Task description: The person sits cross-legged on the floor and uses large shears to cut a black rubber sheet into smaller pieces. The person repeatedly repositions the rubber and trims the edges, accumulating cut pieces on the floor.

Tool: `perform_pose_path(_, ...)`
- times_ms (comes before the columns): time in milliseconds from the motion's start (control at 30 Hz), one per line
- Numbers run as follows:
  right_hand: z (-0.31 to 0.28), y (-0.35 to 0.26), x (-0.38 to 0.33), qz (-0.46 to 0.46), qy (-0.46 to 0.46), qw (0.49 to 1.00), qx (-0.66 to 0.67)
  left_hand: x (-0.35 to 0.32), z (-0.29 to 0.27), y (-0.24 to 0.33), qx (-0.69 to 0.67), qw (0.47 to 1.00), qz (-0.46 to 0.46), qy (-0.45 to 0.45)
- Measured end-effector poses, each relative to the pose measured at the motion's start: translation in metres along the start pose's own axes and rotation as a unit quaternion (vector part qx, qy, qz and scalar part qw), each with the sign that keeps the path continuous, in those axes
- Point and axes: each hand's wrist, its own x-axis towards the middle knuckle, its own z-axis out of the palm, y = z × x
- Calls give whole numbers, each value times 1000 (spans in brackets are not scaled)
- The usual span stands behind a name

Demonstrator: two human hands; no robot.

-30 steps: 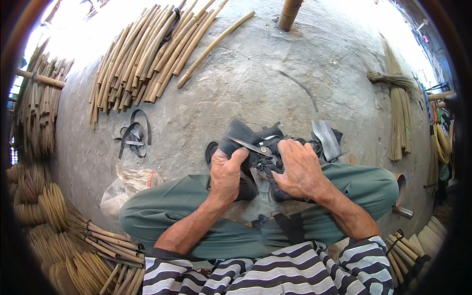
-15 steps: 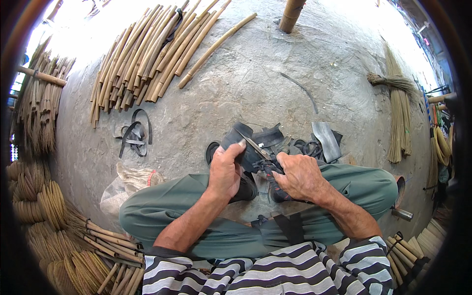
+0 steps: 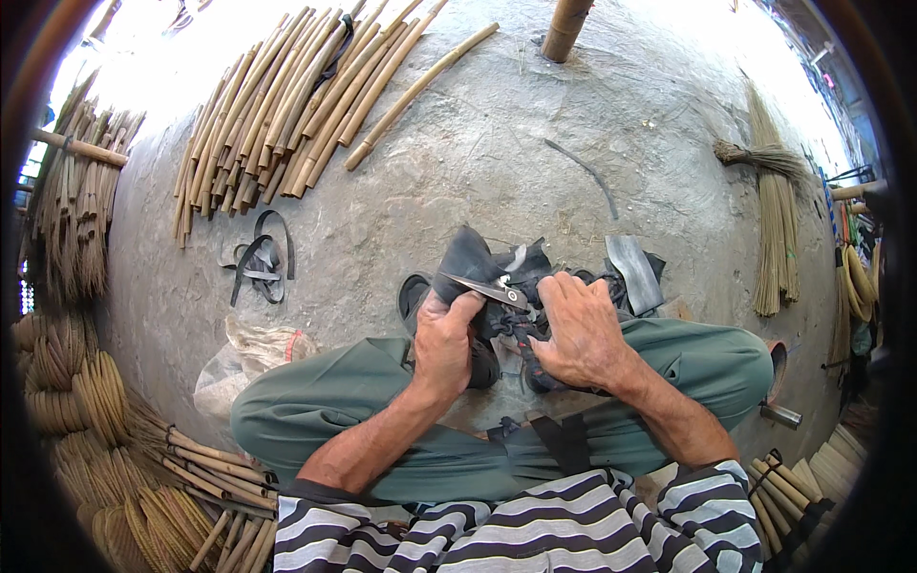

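Pinched between the thumb and fingers of my left hand (image 3: 443,342) is a dark rubber sheet (image 3: 464,252), raised over the floor between my knees. My right hand (image 3: 585,332) grips a pair of scissors (image 3: 499,290); its handles are mostly hidden by my fingers. The blades point left across the rubber sheet, close to my left thumb. Below and beyond my hands lie black scraps and strips, partly covered by the hands. A grey rubber piece (image 3: 633,275) rests on the floor just beyond my right hand.
Bamboo poles (image 3: 277,115) lie in a pile at far left. Curled black strips (image 3: 260,269) and a pale sack (image 3: 258,349) are left of my legs. A broom-like straw bundle (image 3: 776,229) lies at right. An upright post (image 3: 565,29) stands at the far side.
The scissors have swung to point more directly left, and their blades sit lower on the rubber sheet. The sheet has tilted in my left hand; my right fingers have shifted farther forward.
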Motion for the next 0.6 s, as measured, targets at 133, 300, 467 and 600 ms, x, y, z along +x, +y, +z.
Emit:
perform_pose_path(133,0,0,0,3,-6,1000,14,-2,2,0,21,999,27,-9)
perform_pose_path(300,-1,-1,0,15,-12,1000,21,1,2,3,49,999,-13,7)
perform_pose_path(467,-6,-5,-1,55,-80,991,93,3,1,5,58,998,-27,28)
perform_pose_path(600,-9,-5,-2,54,-103,988,99,11,-4,13,13,996,-80,31)
